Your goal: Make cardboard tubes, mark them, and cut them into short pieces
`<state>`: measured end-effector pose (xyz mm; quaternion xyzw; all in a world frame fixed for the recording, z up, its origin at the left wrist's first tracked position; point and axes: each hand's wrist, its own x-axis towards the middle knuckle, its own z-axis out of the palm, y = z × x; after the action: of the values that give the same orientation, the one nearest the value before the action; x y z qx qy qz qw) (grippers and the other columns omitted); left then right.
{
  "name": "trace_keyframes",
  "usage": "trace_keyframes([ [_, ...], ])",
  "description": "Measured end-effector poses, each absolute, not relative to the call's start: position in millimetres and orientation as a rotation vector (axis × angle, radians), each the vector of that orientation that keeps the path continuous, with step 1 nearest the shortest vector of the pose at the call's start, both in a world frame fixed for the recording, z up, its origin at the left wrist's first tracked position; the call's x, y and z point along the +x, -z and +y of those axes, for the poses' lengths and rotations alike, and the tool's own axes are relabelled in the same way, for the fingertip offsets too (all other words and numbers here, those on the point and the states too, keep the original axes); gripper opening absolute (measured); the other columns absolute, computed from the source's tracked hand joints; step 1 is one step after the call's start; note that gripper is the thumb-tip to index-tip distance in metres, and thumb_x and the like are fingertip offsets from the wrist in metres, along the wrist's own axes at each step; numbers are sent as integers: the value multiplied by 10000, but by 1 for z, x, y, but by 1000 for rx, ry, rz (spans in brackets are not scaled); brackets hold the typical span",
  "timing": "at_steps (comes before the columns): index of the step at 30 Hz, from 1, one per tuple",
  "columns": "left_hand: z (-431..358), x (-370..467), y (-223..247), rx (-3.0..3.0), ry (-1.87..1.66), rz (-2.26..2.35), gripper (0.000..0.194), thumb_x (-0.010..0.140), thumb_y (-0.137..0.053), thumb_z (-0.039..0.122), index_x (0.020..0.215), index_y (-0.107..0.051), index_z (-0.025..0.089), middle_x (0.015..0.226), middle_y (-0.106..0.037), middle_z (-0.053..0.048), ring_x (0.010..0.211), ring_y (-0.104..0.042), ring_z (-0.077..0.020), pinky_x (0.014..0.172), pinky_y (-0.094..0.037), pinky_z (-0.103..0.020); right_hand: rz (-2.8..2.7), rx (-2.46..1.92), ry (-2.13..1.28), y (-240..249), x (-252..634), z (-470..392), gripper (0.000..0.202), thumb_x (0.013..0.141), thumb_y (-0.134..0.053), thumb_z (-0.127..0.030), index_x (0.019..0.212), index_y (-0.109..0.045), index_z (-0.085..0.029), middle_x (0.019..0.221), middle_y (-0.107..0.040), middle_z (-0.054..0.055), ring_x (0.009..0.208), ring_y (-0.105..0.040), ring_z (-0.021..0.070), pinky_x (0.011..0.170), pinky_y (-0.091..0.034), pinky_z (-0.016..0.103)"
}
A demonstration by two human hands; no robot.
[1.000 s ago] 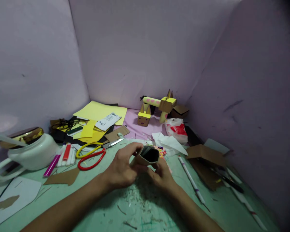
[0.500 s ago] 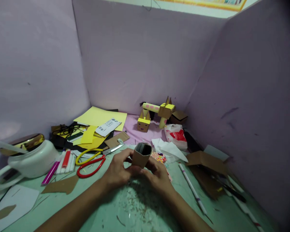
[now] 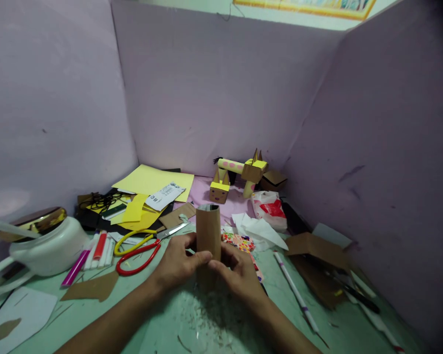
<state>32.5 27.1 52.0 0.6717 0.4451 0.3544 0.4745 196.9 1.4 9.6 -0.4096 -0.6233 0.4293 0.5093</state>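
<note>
A brown cardboard tube (image 3: pixel 208 231) stands upright in the middle, its open top rim showing. My left hand (image 3: pixel 180 263) grips it from the left, with the thumb across its front. From the right, my right hand (image 3: pixel 238 270) holds the same tube, fingers curled behind it. The tube's lower end sits low near the table, in shadow; I cannot tell whether it touches. Scissors (image 3: pixel 138 258) with one red and one yellow handle lie left of my left hand. Beyond my right hand is a colourful patterned piece (image 3: pixel 239 242).
A white teapot-like pot (image 3: pixel 47 250) and several markers (image 3: pixel 101 250) are at left. Yellow paper (image 3: pixel 151 179) lies at the back, near cardboard animal figures (image 3: pixel 219 191). A brush (image 3: pixel 295 290) and a cardboard box piece (image 3: pixel 317 250) lie right. Scraps litter the green table (image 3: pixel 162 324).
The tube has tipped from leaning toward me, with its opening facing me, to upright, so its long side shows. Both hands still hold it.
</note>
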Motion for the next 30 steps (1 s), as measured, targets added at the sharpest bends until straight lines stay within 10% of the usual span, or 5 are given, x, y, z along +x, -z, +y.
trace_keyframes([
  [8,25,39,-44,1452,-718,1022,478,583,-652,458,837,-678,55,825,-733,-162,748,-674,-277,661,-521,-350,-1350,-965,-1329,-10,185,-12,581,614,-774,-312,1143,-586,-161,1036,-692,96,907,-642,254,757,-510,355],
  [17,9,33,-68,1591,-1002,1132,463,602,-708,372,993,-607,144,877,-671,-56,804,-609,-228,695,-483,-314,-1473,-1112,-1288,-16,184,-20,275,603,-668,-121,869,-606,-157,745,-595,-6,664,-520,137,573,-411,236],
  [23,-9,33,-73,1736,-1183,1042,158,605,-704,235,715,-609,173,647,-574,35,605,-480,-125,557,-373,-232,-1508,-944,-1421,-16,187,-24,203,599,-604,-65,754,-537,-177,685,-510,-37,601,-433,102,509,-348,213],
  [30,-5,28,-67,1609,-1143,773,201,659,-685,339,701,-607,159,638,-507,29,603,-439,-123,544,-341,-240,-1624,-821,-1523,-20,189,-24,325,623,-700,-215,939,-626,-195,774,-583,5,678,-518,156,577,-417,248],
])
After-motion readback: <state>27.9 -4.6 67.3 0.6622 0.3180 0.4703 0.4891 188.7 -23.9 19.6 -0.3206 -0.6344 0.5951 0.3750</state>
